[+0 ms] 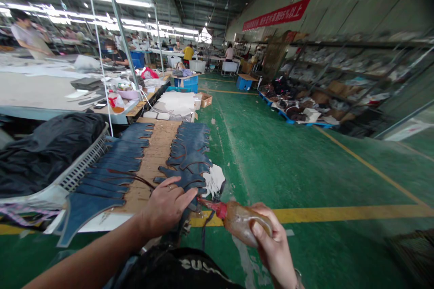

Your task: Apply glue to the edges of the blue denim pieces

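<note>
My right hand (273, 239) is wrapped round a squeeze bottle (242, 223) of amber liquid, with the thumb pressed on its side. The bottle is tilted, and its red nozzle (217, 209) points left, touching or almost touching the edge of a blue leather piece (190, 180) by my left thumb. My left hand (169, 205) is closed on that piece at the near end of the right-hand row; its fingertips are partly hidden. Thin dark brown strips (130, 175) stick out to the left from beneath it. A second row of overlapping blue pieces (105, 169) lies to the left.
Both rows rest on a brown board (156, 144). A white plastic basket (81, 165) with black material stands at the left. Beyond is a long worktable (40, 90) with people around it. Green floor (271, 158) and a loaded blue pallet (288, 117) are on the right.
</note>
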Action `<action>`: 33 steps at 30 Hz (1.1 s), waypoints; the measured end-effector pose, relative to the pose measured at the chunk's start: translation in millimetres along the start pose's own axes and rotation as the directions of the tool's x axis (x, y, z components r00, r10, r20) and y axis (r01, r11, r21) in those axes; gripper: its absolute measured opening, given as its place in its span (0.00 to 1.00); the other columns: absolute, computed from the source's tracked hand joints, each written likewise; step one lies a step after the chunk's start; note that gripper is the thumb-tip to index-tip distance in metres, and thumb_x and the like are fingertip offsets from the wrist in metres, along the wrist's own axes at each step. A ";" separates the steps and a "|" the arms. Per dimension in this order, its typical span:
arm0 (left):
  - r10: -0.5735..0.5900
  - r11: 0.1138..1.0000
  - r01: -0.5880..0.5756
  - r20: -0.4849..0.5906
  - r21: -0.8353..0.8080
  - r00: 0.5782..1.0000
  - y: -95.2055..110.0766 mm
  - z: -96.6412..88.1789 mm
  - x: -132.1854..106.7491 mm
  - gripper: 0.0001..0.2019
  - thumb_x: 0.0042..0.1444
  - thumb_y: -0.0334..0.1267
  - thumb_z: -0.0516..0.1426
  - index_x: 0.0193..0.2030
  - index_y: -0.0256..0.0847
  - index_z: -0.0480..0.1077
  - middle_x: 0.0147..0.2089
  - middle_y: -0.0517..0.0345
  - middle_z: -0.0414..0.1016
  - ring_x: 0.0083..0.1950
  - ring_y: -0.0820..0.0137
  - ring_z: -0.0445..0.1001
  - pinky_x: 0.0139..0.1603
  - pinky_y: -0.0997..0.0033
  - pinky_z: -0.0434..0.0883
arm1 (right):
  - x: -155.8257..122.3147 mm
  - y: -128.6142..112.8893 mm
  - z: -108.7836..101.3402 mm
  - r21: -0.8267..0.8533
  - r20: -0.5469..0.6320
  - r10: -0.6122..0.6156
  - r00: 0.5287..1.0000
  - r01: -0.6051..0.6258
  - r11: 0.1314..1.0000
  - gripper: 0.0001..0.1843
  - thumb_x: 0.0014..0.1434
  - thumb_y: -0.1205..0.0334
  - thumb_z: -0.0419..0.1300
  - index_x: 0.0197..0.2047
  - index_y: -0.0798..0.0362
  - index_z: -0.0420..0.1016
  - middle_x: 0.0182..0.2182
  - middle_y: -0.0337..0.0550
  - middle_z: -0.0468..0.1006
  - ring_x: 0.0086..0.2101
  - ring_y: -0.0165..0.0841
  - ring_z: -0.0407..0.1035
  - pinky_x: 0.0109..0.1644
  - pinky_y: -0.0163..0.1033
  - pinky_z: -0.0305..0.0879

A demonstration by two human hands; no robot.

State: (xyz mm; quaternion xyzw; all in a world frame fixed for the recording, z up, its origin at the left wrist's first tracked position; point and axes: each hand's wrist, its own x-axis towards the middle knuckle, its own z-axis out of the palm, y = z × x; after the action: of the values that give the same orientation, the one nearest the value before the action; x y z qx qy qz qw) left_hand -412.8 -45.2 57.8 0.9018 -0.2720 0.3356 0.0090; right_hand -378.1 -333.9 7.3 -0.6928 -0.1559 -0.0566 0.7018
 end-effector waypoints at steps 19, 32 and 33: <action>-0.839 0.224 0.652 0.197 -0.724 0.507 -86.4 8.8 65.9 0.18 0.50 0.51 0.56 0.35 0.37 0.76 0.18 0.61 0.68 0.24 0.69 0.67 0.29 0.72 0.64 | -6.5 38.9 35.6 0.790 0.232 0.613 0.756 -0.514 0.335 0.16 0.41 0.53 0.74 0.30 0.54 0.81 0.22 0.44 0.80 0.18 0.26 0.69 0.15 0.25 0.59; -0.723 -0.401 0.346 0.525 -0.848 0.449 -55.1 20.7 125.8 0.19 0.38 0.41 0.68 0.38 0.35 0.74 0.18 0.70 0.62 0.18 0.81 0.61 0.22 0.80 0.65 | -15.4 36.1 61.3 0.795 0.000 0.260 0.966 -0.158 0.586 0.29 0.41 0.45 0.71 0.47 0.44 0.76 0.48 0.43 0.79 0.47 0.44 0.74 0.50 0.51 0.68; -0.689 -0.451 0.356 0.573 -0.818 0.443 -54.5 22.2 123.9 0.17 0.41 0.38 0.68 0.38 0.35 0.74 0.17 0.70 0.62 0.18 0.81 0.61 0.21 0.81 0.65 | -13.7 35.9 58.6 0.767 -0.061 0.245 0.968 -0.112 0.632 0.31 0.41 0.45 0.71 0.48 0.44 0.75 0.51 0.44 0.78 0.49 0.45 0.73 0.51 0.53 0.67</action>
State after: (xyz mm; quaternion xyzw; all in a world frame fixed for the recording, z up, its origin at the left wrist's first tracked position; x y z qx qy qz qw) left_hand -294.8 -63.2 125.3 0.5517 0.0973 0.0919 0.8232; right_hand -388.7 -276.6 -31.5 -0.3416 -0.0392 0.0284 0.9386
